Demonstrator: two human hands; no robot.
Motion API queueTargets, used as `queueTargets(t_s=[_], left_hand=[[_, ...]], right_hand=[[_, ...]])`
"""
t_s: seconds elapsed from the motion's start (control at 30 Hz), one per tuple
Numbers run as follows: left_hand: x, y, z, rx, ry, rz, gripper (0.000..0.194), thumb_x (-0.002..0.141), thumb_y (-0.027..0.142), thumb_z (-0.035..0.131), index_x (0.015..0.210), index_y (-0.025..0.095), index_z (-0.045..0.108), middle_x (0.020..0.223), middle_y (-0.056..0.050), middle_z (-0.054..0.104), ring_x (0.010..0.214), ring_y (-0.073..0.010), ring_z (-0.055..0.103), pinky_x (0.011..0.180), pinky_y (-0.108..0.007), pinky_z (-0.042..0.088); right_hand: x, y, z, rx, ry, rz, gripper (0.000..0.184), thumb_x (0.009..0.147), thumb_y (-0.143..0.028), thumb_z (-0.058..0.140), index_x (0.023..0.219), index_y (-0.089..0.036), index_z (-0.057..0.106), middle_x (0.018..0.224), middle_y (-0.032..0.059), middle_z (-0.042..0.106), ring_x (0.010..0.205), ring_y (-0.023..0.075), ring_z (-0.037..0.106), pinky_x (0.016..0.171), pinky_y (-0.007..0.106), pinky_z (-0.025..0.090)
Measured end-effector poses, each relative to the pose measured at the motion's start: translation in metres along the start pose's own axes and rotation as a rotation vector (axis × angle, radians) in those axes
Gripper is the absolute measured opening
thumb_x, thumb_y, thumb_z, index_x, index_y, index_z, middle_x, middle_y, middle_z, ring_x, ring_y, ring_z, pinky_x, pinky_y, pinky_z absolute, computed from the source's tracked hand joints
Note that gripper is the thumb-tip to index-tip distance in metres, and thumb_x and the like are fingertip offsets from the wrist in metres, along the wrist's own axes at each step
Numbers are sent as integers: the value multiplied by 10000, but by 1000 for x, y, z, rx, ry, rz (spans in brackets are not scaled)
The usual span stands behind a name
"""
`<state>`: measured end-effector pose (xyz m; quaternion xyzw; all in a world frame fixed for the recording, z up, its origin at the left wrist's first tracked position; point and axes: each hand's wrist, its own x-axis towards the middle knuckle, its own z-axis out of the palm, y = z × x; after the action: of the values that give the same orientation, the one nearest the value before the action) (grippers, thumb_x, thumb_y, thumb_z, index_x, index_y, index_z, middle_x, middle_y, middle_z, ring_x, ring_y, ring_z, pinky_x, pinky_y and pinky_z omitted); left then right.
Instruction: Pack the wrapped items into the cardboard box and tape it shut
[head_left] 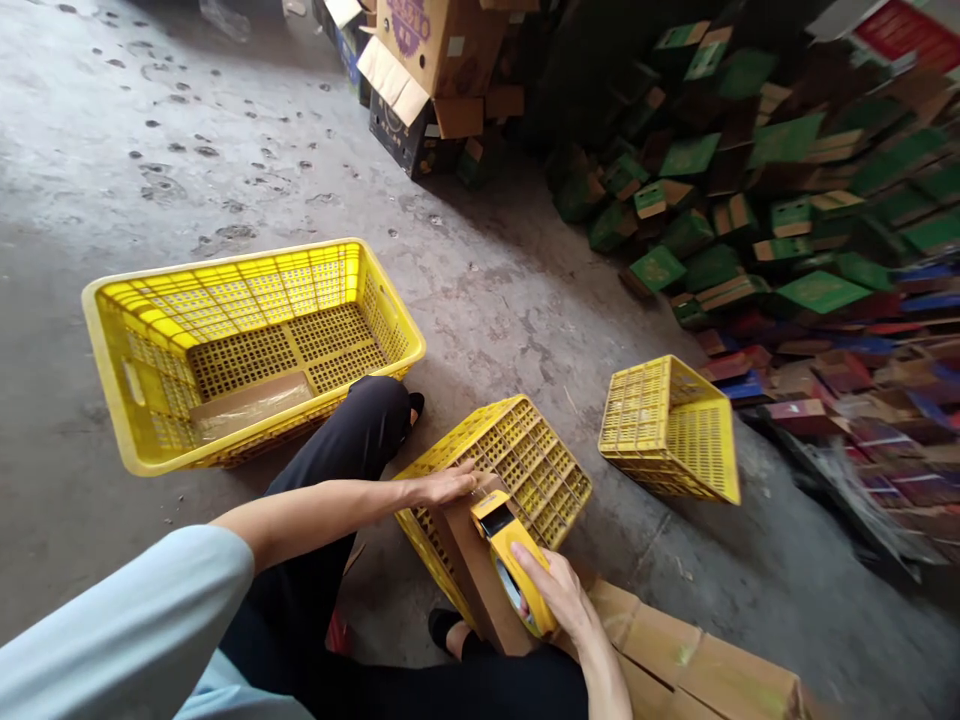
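A brown cardboard box (472, 570) rests against an upturned yellow crate (525, 465) in front of my knees. My left hand (446, 487) lies on the box's far top edge with its fingers curled over it. My right hand (559, 595) grips a yellow tape dispenser (510, 555), whose head sits on the top of the box just below my left hand.
A large yellow basket (135, 400) stands on the concrete floor at the left, with a flat wrapped piece inside. A smaller yellow crate (671, 430) lies tipped at the right. Flat cardboard (705, 670) lies at the lower right. Heaps of green, red and blue cartons (810, 250) fill the right side.
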<state>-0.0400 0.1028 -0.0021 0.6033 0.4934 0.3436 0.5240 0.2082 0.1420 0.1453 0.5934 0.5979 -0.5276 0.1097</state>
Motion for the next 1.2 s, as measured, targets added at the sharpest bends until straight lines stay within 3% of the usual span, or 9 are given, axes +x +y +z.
queueTargets(t_s=[0.13, 0.23, 0.4, 0.6, 0.87, 1.07, 1.2], left_hand=[[-10, -6, -10, 57, -251, 188, 946, 959, 414, 542, 1723, 97, 82, 1795, -134, 63, 1652, -338, 126, 1335, -459, 175], [-16, -8, -5, 157, -388, 269, 1098, 878, 381, 601, 1707, 42, -36, 1784, -189, -56, 1648, -381, 21, 1329, -509, 153], [-23, 0, 3, 387, -411, 188, 1062, 894, 369, 561, 1704, 50, -47, 1781, -228, 15, 1648, -401, 55, 1299, -608, 195], [-28, 11, -3, 496, -366, 239, 1035, 896, 402, 568, 1708, 74, 17, 1772, -233, 118, 1636, -406, 173, 1289, -614, 224], [-30, 13, 0, 581, -300, 248, 1018, 888, 383, 578, 1709, 69, 65, 1762, -230, 175, 1630, -383, 226, 1301, -594, 198], [-32, 6, 8, 640, -219, 383, 958, 1015, 596, 510, 1703, 55, 121, 1743, -246, 224, 1634, -370, 219, 1314, -552, 175], [-34, 2, 11, 678, -179, 426, 1028, 1013, 723, 475, 1706, 51, 121, 1727, -273, 236, 1631, -375, 224, 1308, -513, 206]], right_hand=[[2, 6, -2, 35, -20, -4, 447, 888, -664, 622, 806, -225, 604, 516, 18, 677, 485, 207, 691, 514, 289, 558], [2, 9, -3, 43, -15, -13, 443, 897, -651, 631, 795, -220, 608, 508, 22, 671, 469, 204, 681, 494, 283, 540], [1, 8, -5, 43, -38, -23, 355, 900, -553, 654, 804, -215, 604, 512, 8, 668, 453, 190, 671, 474, 270, 517], [-3, 4, -7, 55, -63, 7, 291, 893, -497, 652, 827, -218, 603, 523, 4, 667, 447, 190, 663, 477, 281, 526], [-3, 6, -7, 45, -58, 47, 421, 895, -628, 648, 814, -218, 603, 499, 9, 664, 421, 190, 645, 436, 270, 533], [3, 13, -7, 39, -32, 65, 471, 923, -679, 596, 846, -215, 615, 569, 41, 727, 462, 198, 689, 458, 263, 540], [0, 11, -7, 68, -35, 79, 462, 922, -676, 615, 840, -221, 614, 564, 37, 722, 465, 197, 682, 475, 272, 554]])
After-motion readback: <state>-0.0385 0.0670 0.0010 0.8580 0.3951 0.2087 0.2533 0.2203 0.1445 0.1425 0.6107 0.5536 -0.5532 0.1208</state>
